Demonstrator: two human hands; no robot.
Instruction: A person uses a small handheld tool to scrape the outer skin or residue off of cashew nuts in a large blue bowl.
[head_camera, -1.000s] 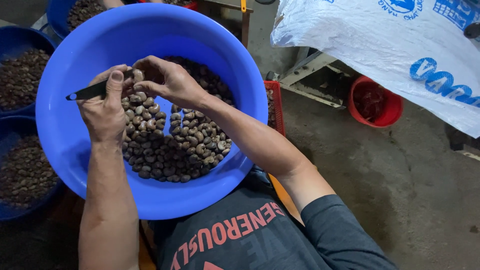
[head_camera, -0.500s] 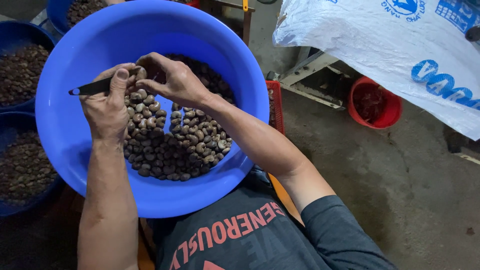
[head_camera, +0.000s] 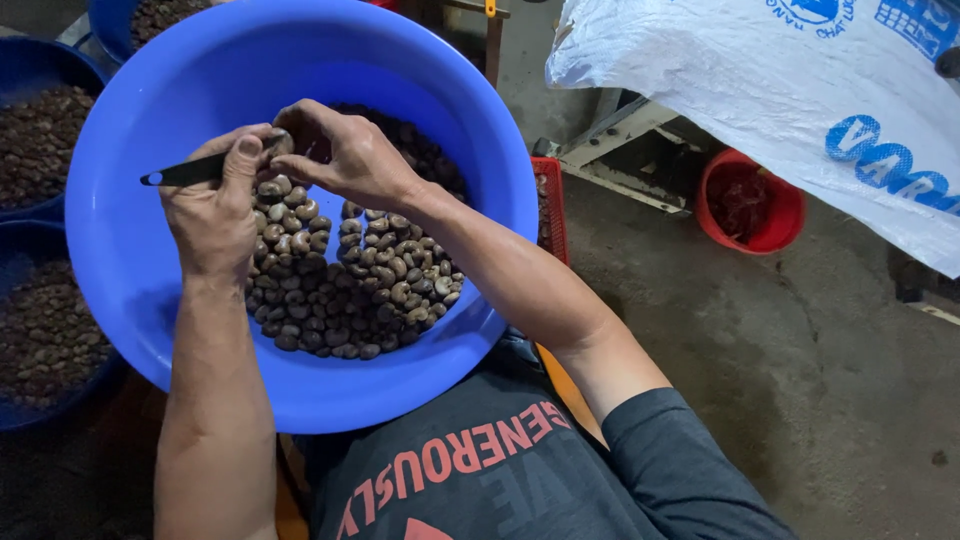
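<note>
Left hand (head_camera: 215, 215) clenched round slim dark-handled tool (head_camera: 180, 173) above large round blue plastic basin (head_camera: 130, 270). Right hand (head_camera: 350, 155) pinches single brown nut (head_camera: 281, 142) just beside tool. Heap of brown nuts (head_camera: 350, 275) inside basin.

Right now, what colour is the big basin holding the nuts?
Bright blue basin, plain with no pattern; the head view shows it, the nuts piled inside.
</note>
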